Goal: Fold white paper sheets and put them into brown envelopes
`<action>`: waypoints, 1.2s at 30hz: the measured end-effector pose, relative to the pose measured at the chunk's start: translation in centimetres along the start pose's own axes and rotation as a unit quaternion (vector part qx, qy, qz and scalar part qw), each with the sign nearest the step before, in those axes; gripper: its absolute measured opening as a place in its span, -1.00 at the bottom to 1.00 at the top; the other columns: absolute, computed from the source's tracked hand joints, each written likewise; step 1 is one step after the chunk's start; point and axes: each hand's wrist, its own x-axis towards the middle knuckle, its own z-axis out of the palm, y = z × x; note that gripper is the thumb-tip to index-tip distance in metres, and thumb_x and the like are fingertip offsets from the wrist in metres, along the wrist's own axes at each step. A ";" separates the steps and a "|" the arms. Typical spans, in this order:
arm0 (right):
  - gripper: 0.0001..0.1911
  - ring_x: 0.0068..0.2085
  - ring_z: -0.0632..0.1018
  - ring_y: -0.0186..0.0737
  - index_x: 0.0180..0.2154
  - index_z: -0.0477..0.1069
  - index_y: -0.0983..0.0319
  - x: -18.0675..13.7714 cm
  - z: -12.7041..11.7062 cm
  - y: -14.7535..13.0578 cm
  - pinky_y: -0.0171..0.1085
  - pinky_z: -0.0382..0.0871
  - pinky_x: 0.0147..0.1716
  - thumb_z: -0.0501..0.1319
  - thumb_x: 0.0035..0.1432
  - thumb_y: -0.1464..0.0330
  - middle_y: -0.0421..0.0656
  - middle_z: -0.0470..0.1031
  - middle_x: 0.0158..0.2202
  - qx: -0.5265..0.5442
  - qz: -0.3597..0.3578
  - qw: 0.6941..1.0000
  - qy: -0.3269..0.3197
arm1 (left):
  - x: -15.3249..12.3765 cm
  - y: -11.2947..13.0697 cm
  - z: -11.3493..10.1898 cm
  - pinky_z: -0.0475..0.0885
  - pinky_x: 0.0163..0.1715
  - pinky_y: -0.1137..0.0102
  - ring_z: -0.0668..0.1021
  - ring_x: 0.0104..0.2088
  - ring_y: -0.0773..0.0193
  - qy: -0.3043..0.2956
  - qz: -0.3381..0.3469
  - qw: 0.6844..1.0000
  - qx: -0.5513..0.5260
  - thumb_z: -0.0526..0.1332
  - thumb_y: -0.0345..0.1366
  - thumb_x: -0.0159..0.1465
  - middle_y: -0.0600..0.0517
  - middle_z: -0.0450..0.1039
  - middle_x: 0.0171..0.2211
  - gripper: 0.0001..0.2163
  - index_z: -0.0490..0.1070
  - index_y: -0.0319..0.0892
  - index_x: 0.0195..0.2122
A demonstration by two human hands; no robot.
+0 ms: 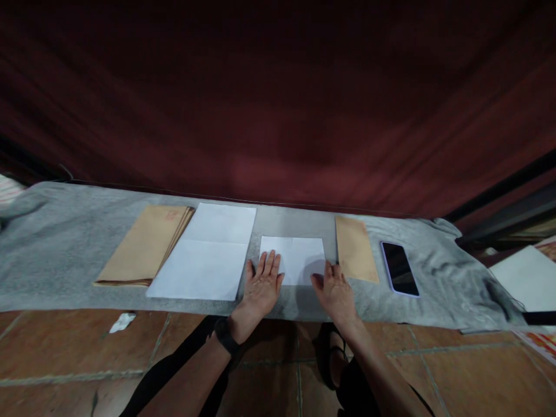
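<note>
— White sheet?
— Plain, faint vertical crease, flat on grey cloth.
— Hands?
— Left hand open, palm down on it; right hand open at its edge, contact unclear. Lower corners covered.

Room: gray cloth left of the envelope stack, plus beyond the small white sheet. Phone and single envelope nearly adjacent, tight. Dark red drape walls far side; clearance there hard to judge.
</note>
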 end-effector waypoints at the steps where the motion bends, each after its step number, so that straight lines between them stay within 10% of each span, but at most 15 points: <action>1: -0.38 0.03 0.57 0.23 0.29 0.19 0.45 0.1 -0.1 -0.1 0.04 0.46 -0.04 0.05 0.39 0.16 0.37 0.42 0.12 0.001 0.012 1.000 -0.007 | 0.0 0.0 0.0 0.00 0.32 -0.26 0.13 0.43 -0.10 -0.007 0.004 1.000 -0.004 -0.06 -0.21 0.45 -0.12 0.07 0.43 -0.48 0.04 -0.07 0.44; 9: -0.59 -0.10 0.65 0.04 0.06 0.40 0.26 1.5 -0.3 1.1 -0.15 0.50 -0.13 0.16 0.27 0.19 0.08 0.61 -0.13 0.189 0.085 0.978 -0.030 | 0.3 -1.0 0.0 0.07 0.35 -0.15 0.11 0.43 -0.08 -0.027 0.023 0.999 -0.022 -0.02 -0.18 0.45 -0.13 0.05 0.44 -0.50 0.12 -0.10 0.40; 15: -0.77 -0.56 0.50 -0.22 -0.30 0.39 0.16 2.6 -1.4 1.8 -0.31 0.39 -0.60 0.22 0.06 0.16 -0.30 0.40 -0.58 0.444 0.174 0.877 -0.067 | 1.0 -1.0 -1.1 0.14 0.34 -0.07 0.18 0.41 -0.07 0.002 0.052 0.997 -0.054 0.01 -0.16 0.45 -0.19 0.09 0.42 -0.52 0.18 -0.17 0.36; 20: -0.67 -0.53 0.58 -0.22 -0.26 0.37 0.15 2.0 -3.2 1.4 -0.23 0.54 -0.53 0.35 -0.08 0.19 -0.22 0.53 -0.36 0.622 0.249 0.739 -0.074 | 0.7 2.3 -2.5 0.19 0.33 0.02 0.21 0.39 -0.04 0.005 0.148 0.984 -0.102 0.18 0.04 0.35 -0.15 0.09 0.43 -0.37 0.17 -0.14 0.36; 31: -0.63 -0.38 0.68 -0.10 -0.18 0.36 0.14 1.2 -4.1 1.6 -0.15 0.62 -0.37 0.35 0.00 0.14 -0.15 0.59 -0.18 0.678 0.237 0.681 -0.144 | 0.7 4.2 -2.9 0.43 0.06 0.14 0.52 0.06 0.07 0.036 0.157 0.987 0.005 0.00 -0.49 0.38 -0.09 0.51 0.11 -0.60 0.40 -0.13 0.17; 36: -0.63 -0.33 0.68 -0.09 -0.11 0.39 0.17 2.1 -4.0 1.5 -0.08 0.60 -0.28 0.13 0.22 0.04 -0.08 0.64 -0.17 0.750 0.227 0.604 -0.149 | 1.3 3.9 -4.2 0.49 -0.02 0.17 0.56 -0.04 0.11 0.110 0.123 0.972 -0.170 0.04 -0.49 0.36 -0.05 0.59 -0.01 -0.63 0.49 -0.07 0.07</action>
